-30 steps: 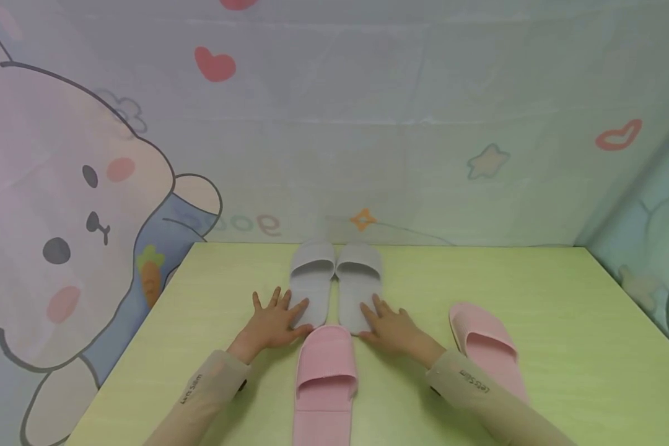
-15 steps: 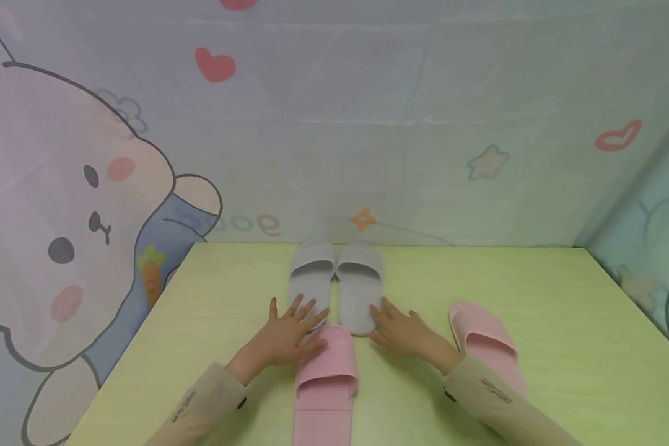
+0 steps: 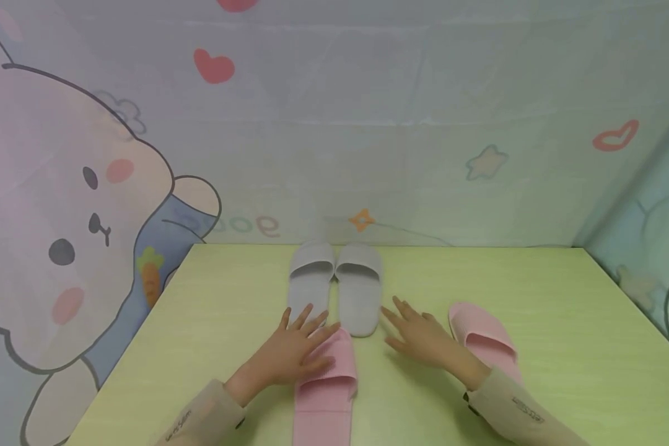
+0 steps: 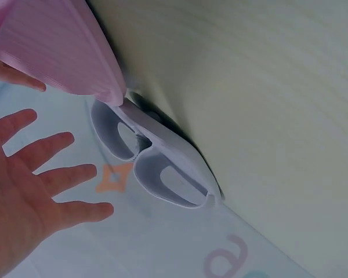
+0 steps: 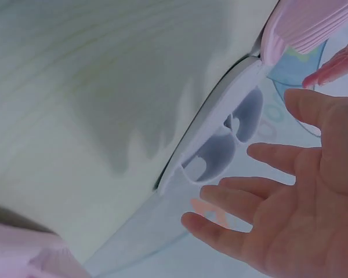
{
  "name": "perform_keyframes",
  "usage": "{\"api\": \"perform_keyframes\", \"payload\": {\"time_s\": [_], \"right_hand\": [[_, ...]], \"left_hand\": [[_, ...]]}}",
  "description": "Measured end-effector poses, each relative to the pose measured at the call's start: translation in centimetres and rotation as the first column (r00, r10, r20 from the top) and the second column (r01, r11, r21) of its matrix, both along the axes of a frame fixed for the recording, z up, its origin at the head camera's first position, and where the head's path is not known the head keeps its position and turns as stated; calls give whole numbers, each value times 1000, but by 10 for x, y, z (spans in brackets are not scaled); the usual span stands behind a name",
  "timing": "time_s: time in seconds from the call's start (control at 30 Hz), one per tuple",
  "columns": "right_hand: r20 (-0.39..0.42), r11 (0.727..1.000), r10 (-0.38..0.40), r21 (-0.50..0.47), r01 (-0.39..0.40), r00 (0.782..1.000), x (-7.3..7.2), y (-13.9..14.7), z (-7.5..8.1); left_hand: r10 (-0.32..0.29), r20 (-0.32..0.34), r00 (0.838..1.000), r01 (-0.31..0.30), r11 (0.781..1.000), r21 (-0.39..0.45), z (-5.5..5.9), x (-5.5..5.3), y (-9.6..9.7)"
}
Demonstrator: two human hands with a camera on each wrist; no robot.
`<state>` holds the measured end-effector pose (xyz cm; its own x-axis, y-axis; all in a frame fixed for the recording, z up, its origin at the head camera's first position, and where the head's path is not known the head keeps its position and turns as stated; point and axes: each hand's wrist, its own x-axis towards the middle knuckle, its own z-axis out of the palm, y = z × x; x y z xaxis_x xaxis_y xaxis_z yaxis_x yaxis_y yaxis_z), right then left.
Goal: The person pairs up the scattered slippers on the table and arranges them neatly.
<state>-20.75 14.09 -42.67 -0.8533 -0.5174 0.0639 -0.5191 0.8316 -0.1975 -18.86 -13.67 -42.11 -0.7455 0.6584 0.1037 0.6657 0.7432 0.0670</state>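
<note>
Two grey slippers stand side by side at the back middle of the table: the left grey slipper (image 3: 312, 285) and the right grey slipper (image 3: 359, 297). In front of them lies a pink slipper (image 3: 324, 396), its toe toward their heels. My left hand (image 3: 290, 353), fingers spread, is over the toe of this pink slipper and covers part of it in the head view; the left wrist view shows the palm with nothing in it. My right hand (image 3: 420, 337) hovers just right of the right grey slipper, fingers extended and holding nothing, its shadow on the table.
A second pink slipper (image 3: 487, 341) lies angled to the right, partly hidden by the right forearm. The yellow-green table (image 3: 568, 347) meets a printed cloth backdrop (image 3: 401, 155) along its back edge. Another cloth hangs at the right side.
Both hands have drawn back from the grey slippers. The left hand moved toward me and right over the pink slipper; the right hand moved rightward off the grey one. The slippers stayed put.
</note>
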Motion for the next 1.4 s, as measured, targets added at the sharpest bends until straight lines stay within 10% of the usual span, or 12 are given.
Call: {"api": "perform_keyframes", "payload": {"time_s": [0.33,0.63,1.4], "right_hand": [[-258,998,33,-39,-45,966,16,17,6],[-381,999,24,-29,-38,924,25,36,6],[-401,993,-78,-109,37,913,43,96,9]], "left_hand": [[-74,-113,991,76,997,16,0,12,4],[-168,-303,938,199,977,72,-4,18,7],[-195,-431,881,277,951,135,-16,26,8]]}}
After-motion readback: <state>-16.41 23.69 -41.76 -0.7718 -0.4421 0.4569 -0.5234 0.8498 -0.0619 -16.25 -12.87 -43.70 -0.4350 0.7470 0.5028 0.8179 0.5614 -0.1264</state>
